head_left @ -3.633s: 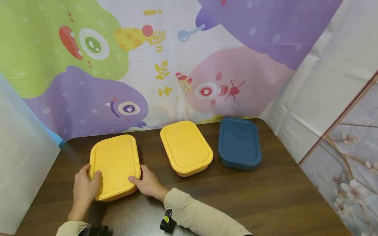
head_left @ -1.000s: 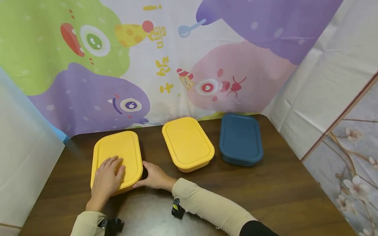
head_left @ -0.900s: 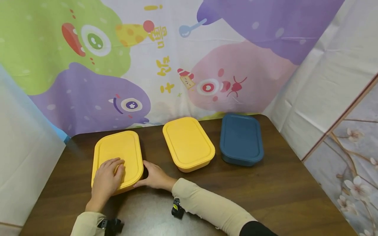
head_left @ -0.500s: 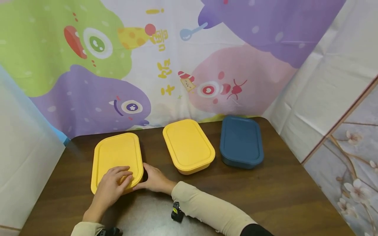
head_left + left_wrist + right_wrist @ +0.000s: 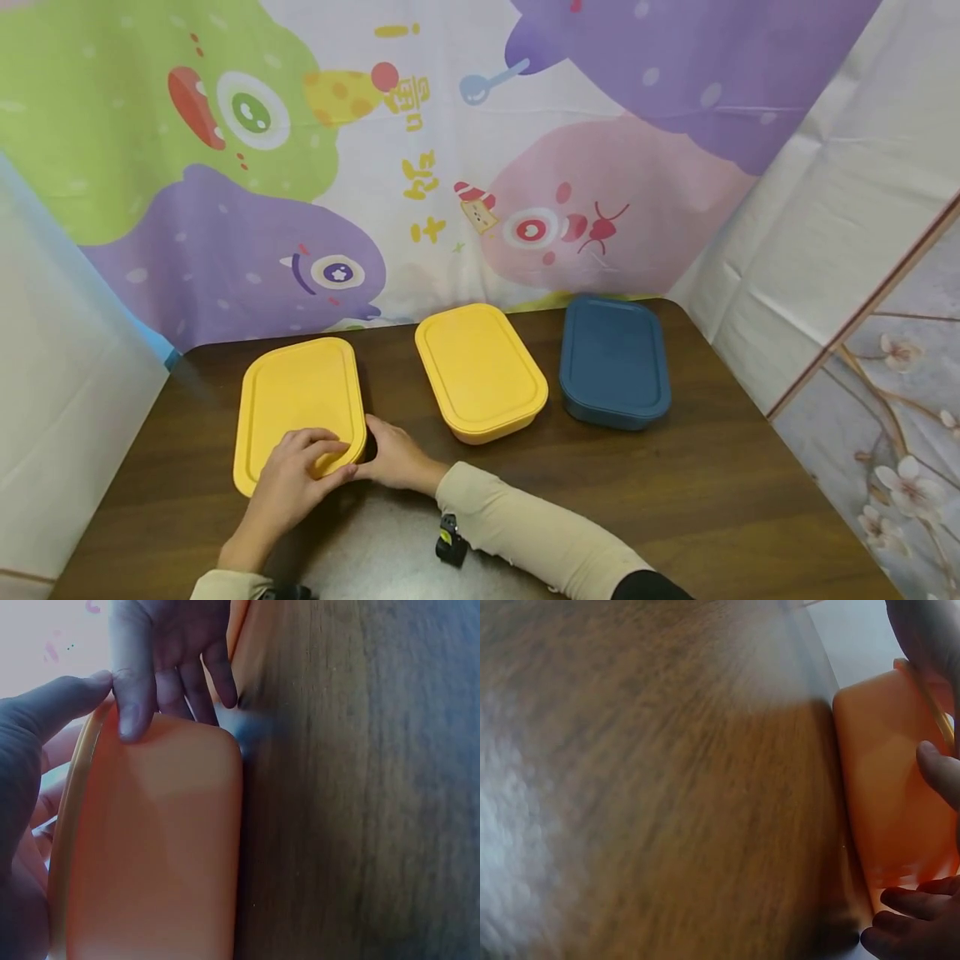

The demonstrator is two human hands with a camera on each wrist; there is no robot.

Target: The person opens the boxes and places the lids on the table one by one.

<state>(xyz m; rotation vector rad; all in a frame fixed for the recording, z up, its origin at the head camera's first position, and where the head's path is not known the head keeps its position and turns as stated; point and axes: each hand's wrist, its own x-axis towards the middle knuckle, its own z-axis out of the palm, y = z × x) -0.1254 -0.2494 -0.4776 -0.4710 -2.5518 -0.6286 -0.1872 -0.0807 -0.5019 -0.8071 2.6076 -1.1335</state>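
At the table's left lies a yellow lunch box (image 5: 296, 387) with its lid on; its wall looks orange in both wrist views. My left hand (image 5: 288, 483) bends over the lid's near right corner. Its thumb meets the lid's rim (image 5: 64, 862), and its fingers curve over the top. Around that same corner my right hand (image 5: 397, 454) grips the box, the thumb on the near wall and the fingers along the right side. In the right wrist view both hands are partly cut off beside the box wall (image 5: 877, 772).
A second yellow lunch box (image 5: 480, 367) stands at the table's middle, and a dark blue one (image 5: 615, 358) stands right of it. Both have lids on. The brown wooden table (image 5: 600, 500) ends at a printed cloth (image 5: 442, 275) behind and white side panels.
My left hand has gone from the box's left side onto the lid, then slid to the near right corner, its thumb now at the rim. The right hand stays at that corner.
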